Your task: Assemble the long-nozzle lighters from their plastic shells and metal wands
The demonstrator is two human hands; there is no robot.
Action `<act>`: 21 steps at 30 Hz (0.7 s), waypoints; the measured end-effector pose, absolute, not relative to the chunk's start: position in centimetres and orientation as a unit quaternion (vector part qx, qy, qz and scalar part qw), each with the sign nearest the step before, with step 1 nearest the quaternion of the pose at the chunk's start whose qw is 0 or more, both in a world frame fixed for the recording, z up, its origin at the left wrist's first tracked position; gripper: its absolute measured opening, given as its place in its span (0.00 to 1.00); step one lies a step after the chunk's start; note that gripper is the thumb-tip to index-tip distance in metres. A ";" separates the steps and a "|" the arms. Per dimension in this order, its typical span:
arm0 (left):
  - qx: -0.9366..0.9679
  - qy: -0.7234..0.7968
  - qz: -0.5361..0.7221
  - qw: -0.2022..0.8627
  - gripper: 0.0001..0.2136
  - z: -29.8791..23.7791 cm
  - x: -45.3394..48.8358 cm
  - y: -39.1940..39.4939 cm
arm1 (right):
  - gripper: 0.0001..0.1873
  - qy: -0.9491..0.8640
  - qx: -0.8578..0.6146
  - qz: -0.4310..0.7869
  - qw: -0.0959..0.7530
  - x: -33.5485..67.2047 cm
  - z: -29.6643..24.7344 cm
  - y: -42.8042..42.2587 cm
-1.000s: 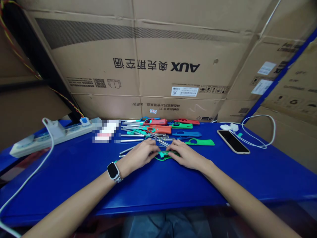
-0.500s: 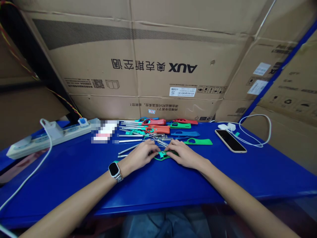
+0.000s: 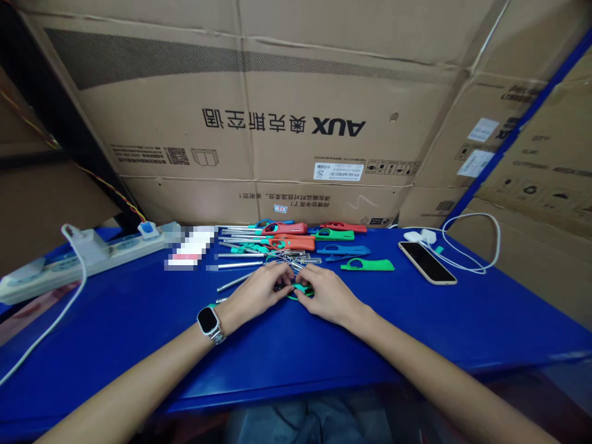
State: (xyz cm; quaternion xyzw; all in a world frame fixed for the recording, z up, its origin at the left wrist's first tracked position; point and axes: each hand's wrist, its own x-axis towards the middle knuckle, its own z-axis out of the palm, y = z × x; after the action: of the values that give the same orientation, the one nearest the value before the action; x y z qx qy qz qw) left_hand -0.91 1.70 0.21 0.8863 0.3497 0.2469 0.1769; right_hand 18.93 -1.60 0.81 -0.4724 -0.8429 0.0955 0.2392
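My left hand (image 3: 266, 288), with a watch (image 3: 209, 321) on its wrist, has its fingers closed on a green long-necked lighter (image 3: 304, 288). My right hand (image 3: 329, 295) pinches the same lighter from the other side, its fingertips close to the left ones. Most of the lighter's body is hidden by the fingers; a teal part shows between them. A metal tube (image 3: 231, 283) lies just beyond my left hand. Behind both hands are loose metal tubes and thin wires, with a clear-handled screwdriver (image 3: 311, 260) among them.
Farther back lie a red lighter (image 3: 289, 229), an orange lighter (image 3: 296, 242), blue handle pieces (image 3: 345, 250) and a green handle shell (image 3: 370, 265). A phone (image 3: 426, 262) and white cable (image 3: 496, 246) are at right, a power strip (image 3: 124, 246) at left. Cardboard (image 3: 282, 86) stands behind.
My right hand has shifted slightly left, closer to my left hand, covering more of the green lighter. The camera view has moved a little.
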 end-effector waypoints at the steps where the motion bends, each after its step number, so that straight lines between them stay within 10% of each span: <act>1: 0.889 0.345 0.251 0.166 0.04 0.3 -1.0 1.7 | 0.04 -0.841 -0.477 0.095 0.239 18.9 0.7 -1.6; 21: 0.949 0.243 0.185 0.074 0.10 1.0 -1.7 1.5 | 0.05 -0.823 -0.533 0.026 0.194 18.6 0.1 -2.0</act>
State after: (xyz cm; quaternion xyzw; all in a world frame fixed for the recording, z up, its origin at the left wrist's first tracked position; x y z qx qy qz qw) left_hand -1.72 1.49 0.98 0.9493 0.2429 0.1852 0.0741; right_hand 18.64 -1.96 0.15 -0.5330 -0.8232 0.0257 0.1938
